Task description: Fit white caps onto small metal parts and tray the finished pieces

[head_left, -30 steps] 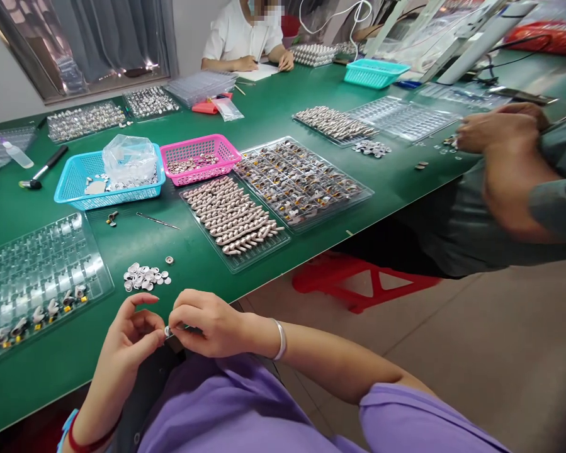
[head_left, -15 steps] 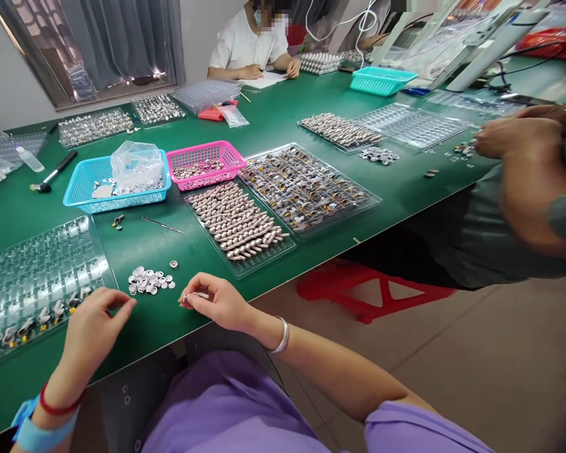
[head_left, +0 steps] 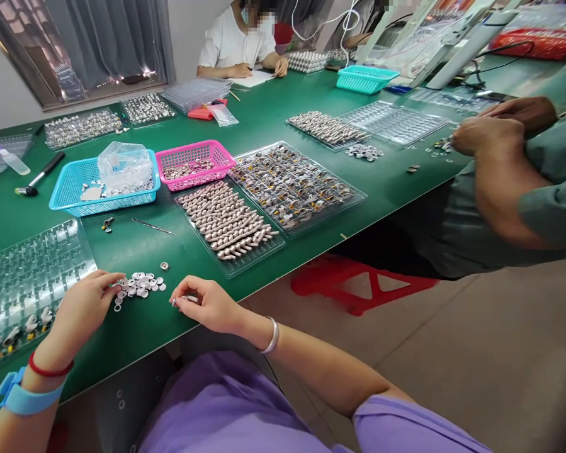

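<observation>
At the left edge of a pile of small white round pieces (head_left: 143, 284), my left hand (head_left: 83, 309) has thumb and forefinger drawn together. Whether a piece is caught between them cannot be made out. My right hand (head_left: 208, 304) is closed around a small pale earbud shell (head_left: 188, 298), just right of the pile; the fingers hide most of it. A single round part (head_left: 164, 266) lies behind the pile. Left of my left hand is a clear tray (head_left: 32, 277) with earbud parts along its near row.
Behind the pile lie tweezers (head_left: 153, 226), a blue basket (head_left: 65, 202) and a pink basket (head_left: 195, 181). Filled trays of earbud shells (head_left: 226, 220) and assembled parts (head_left: 294, 185) stand to the right. A co-worker's hands (head_left: 495, 129) work at far right; another person (head_left: 238, 44) sits opposite.
My left hand has moved to the edge of the white pile, its fingers now touching it. My right hand still holds the earbud shell. The whole view has shifted slightly.
</observation>
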{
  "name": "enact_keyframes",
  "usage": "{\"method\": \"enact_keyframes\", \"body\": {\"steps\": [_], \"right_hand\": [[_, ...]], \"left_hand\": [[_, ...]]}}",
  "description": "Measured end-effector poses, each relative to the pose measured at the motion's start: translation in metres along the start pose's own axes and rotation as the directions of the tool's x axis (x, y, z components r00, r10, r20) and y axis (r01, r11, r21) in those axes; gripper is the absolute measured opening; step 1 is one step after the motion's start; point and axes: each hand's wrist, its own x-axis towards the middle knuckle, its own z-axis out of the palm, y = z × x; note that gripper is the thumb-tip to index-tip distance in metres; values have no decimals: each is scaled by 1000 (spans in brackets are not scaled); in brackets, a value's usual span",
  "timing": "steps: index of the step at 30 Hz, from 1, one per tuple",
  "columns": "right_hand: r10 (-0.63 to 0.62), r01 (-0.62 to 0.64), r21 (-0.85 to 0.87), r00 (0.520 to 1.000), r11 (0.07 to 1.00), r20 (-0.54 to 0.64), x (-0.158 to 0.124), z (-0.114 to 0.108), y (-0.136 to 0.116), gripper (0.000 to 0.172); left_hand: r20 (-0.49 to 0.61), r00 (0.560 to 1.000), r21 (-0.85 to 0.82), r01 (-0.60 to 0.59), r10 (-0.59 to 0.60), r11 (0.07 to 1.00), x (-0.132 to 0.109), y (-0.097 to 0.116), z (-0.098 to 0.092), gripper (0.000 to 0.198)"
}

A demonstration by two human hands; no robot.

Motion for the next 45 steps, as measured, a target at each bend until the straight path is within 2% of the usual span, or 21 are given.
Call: {"method": "enact_keyframes", "body": {"steps": [4, 8, 11, 15, 17, 19, 21, 24, 28, 33, 36, 39, 42, 45], "right_hand": [[-174, 145, -229, 979, 962, -109, 16, -2, -4, 4], [-230, 184, -368, 969, 912, -85, 24, 8, -5, 4], [-265, 235, -429, 964, 872, -10, 19, 33, -6, 7], [-347, 352, -461, 933, 815, 98, 17, 60, -5, 6], [-361, 343, -475, 931, 810, 57, 23, 57, -5, 8], [-349, 299, -539, 937, 788, 9, 32, 42, -4, 10], [-320, 295, -606, 945, 739, 69, 39, 24, -3, 11], [-293, 340, -621, 939, 706, 180, 39, 4, -1, 10], [-285, 374, -612, 927, 697, 242, 23, -2, -2, 11], [-362, 386, -530, 919, 755, 153, 7, -3, -8, 10], [-446, 459, -470, 883, 754, 148, 3, 0, -13, 9], [-532, 559, -437, 824, 705, 196, 0, 7, -19, 9], [-590, 626, -454, 771, 634, 239, -5, 13, -26, 8], [-620, 657, -490, 739, 573, 264, -13, 16, -29, 9]], "left_hand": [[-48, 997, 46, -62, 64, 997, -7, 23, 5, 36], [11, 979, 33, -204, 204, 978, -5, 43, 23, 33], [27, 971, 27, -237, 236, 971, -4, 39, 23, 34], [14, 973, 19, -229, 229, 973, -4, 21, 7, 36], [1, 977, 14, -215, 215, 977, -4, 17, 1, 38], [-5, 978, 2, -208, 208, 978, -3, 19, 0, 38], [-10, 979, -11, -203, 203, 979, -2, 23, 5, 36], [-46, 986, -15, -163, 162, 986, 1, 29, 14, 36], [-73, 991, -47, -114, 111, 992, 8, 31, 22, 31], [-67, 996, -162, -64, 54, 985, 11, 35, 23, 20], [-76, 997, -282, 5, -27, 960, 3, 41, 21, 17], [-53, 990, -443, 94, -131, 892, -14, 51, 18, 21], [-17, 983, -567, 140, -181, 812, -35, 64, 16, 26], [71, 964, -729, 225, -256, 647, -53, 74, 17, 28]]}}
